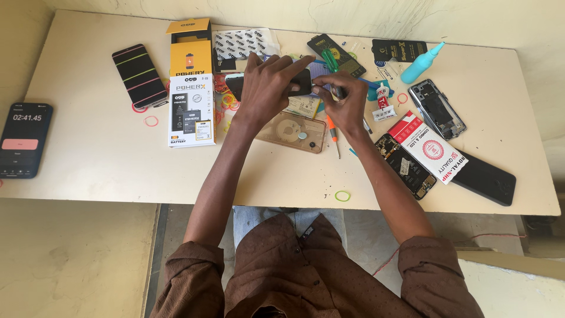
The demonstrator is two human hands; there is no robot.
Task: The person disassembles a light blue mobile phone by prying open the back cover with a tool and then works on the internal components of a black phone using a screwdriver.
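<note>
My left hand (269, 88) grips a small black flat part (303, 81), like a phone piece, above the middle of the cream table (100, 159). My right hand (346, 101) pinches its right edge and also holds a thin dark tool; which fingers hold what is hard to tell. Just below both hands lies a clear brownish phone case (294, 132) with a small round disc on it. An orange-handled screwdriver (333, 134) rests beside the case.
A phone showing a timer (23, 139) lies at the far left, and a striped phone (140, 75) behind it. White and yellow battery boxes (191, 88) are left of my hands. To the right: an opened phone body (406, 165), a red-white box (429, 147), a phone frame (436, 109), a teal bottle (421, 63), rubber bands.
</note>
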